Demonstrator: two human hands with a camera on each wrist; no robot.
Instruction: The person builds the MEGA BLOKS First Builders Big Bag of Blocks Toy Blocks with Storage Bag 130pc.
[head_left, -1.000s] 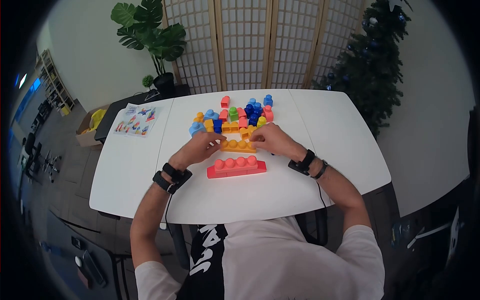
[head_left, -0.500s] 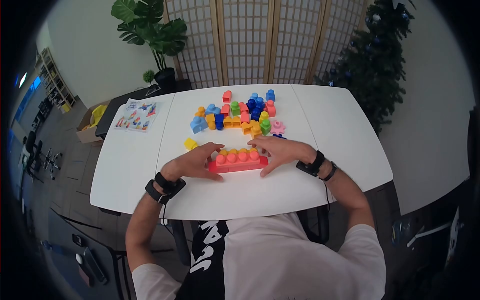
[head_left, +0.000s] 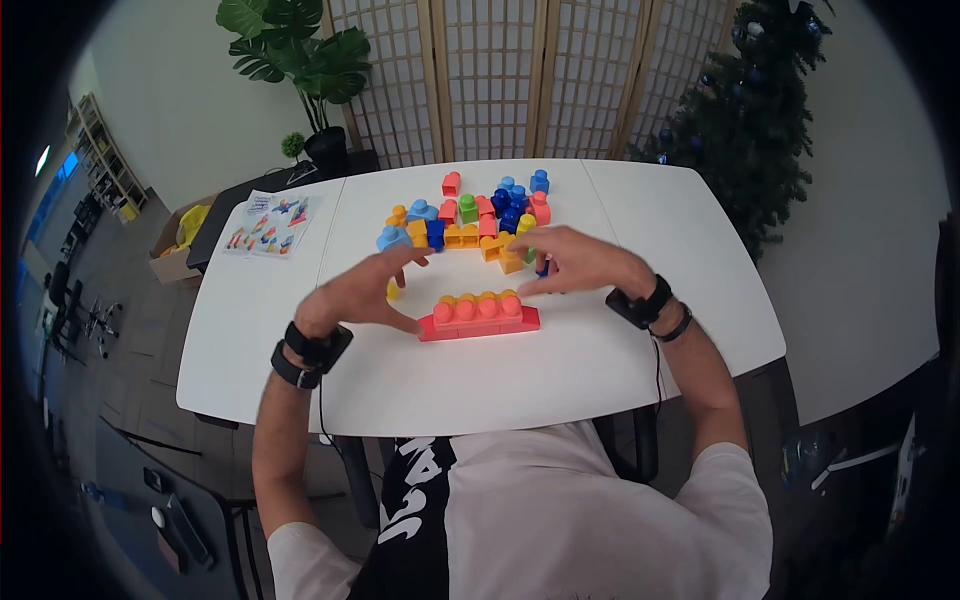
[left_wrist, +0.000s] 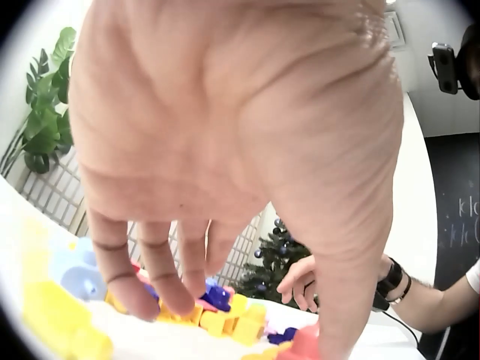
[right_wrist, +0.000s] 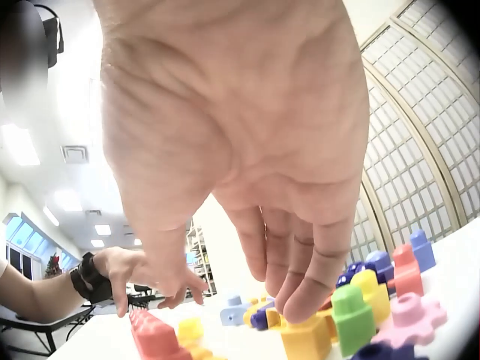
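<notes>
A long red studded block row with sloped ends (head_left: 478, 326) lies across the table before me. An orange studded block (head_left: 480, 297) stands right behind it, showing mostly its studs. My left hand (head_left: 362, 290) is at the row's left end, fingers spread and thumb tip right beside the sloped piece. Beneath its fingers in the left wrist view is a yellow block (left_wrist: 60, 319). My right hand (head_left: 585, 262) hovers past the right end, fingers loosely bent and apart. Its fingertips overlap an orange block (right_wrist: 307, 341) and a green block (right_wrist: 351, 319) stands close by.
Several loose blocks in blue, red, green and orange form a cluster (head_left: 465, 212) farther back. A pink flower-shaped piece (right_wrist: 411, 319) lies at the cluster's right side. An illustrated sheet (head_left: 272, 225) lies at the table's left. Cables hang from both wrist cameras.
Both hands were at the orange block, which came toward me against the red row. They then framed the row's ends, and now have drawn away from it, spreading apart and farther back.
</notes>
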